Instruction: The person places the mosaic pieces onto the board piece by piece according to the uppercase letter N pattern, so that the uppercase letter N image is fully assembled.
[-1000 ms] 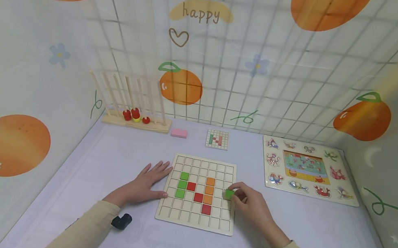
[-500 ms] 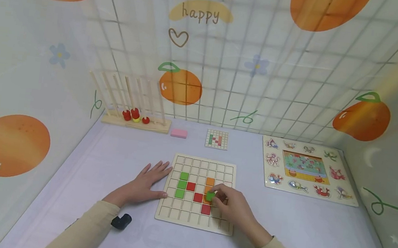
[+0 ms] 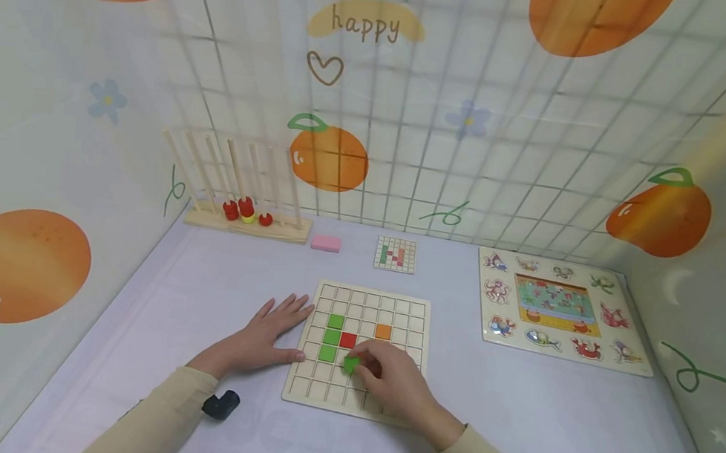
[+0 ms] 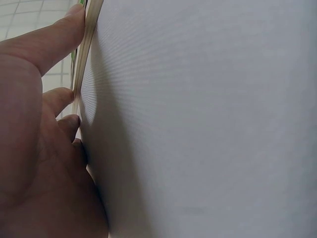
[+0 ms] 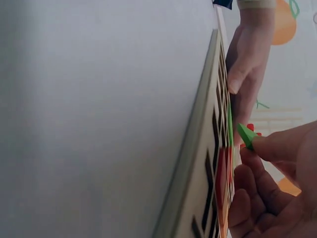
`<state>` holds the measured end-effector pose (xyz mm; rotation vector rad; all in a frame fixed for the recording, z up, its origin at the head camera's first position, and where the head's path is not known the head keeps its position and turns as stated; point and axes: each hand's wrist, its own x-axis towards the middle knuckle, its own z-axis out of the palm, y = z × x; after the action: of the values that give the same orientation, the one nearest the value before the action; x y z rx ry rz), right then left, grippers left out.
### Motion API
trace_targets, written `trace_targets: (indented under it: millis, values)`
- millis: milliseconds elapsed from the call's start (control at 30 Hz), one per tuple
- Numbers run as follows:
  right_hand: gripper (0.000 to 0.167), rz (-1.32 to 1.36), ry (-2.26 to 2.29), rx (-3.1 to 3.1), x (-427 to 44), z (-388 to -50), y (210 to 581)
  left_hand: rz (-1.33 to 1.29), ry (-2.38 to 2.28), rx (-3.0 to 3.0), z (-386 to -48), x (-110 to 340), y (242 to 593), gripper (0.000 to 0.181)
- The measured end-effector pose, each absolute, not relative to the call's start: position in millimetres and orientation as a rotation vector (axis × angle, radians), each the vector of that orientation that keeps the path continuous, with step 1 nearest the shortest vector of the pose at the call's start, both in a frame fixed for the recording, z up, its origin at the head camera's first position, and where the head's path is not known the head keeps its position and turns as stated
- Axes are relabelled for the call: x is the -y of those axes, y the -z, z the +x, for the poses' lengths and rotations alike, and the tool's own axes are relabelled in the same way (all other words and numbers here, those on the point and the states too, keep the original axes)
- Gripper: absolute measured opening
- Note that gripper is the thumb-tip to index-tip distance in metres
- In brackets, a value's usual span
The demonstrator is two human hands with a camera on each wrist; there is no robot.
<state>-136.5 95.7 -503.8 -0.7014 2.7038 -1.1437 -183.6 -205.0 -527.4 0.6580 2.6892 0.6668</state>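
A wooden grid board lies in front of me. Along its left edge rests my left hand with fingers spread, thumb and fingertips touching the board's side. My right hand pinches a green square tile between thumb and fingers; the right wrist view shows this tile tilted and held above the board. In the grid, a column of green tiles stands to the left, beside a red tile. One orange tile shows farther right. My right hand hides other tiles in the head view.
Behind the board lie a small pattern card and a pink block. A wooden peg rack with red and yellow beads stands back left. A sea-animal puzzle board lies to the right. Printed cloth walls enclose the table.
My right hand has carried the green tile leftward from the board's right edge to just below the red tile and right of the green column. My left hand stays in place.
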Motion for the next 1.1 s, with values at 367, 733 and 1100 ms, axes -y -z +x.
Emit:
trace_targets:
  millis: [367, 733, 1100]
  values:
    - [0.016, -0.834, 1.034, -2.728, -72.1, -136.8, 507.0, 0.667, -0.685, -2.688, -182.7, 204.3, 525.6, 0.093]
    - [0.013, -0.855, 0.939, -2.747, -57.4, -137.1, 505.6, 0.668, -0.684, -2.688, -181.4, 203.8, 522.5, 0.093]
    - [0.015, -0.865, 0.874, -2.775, -45.9, -135.0, 506.1, 0.667, -0.672, -2.682, -182.5, 204.2, 524.1, 0.093]
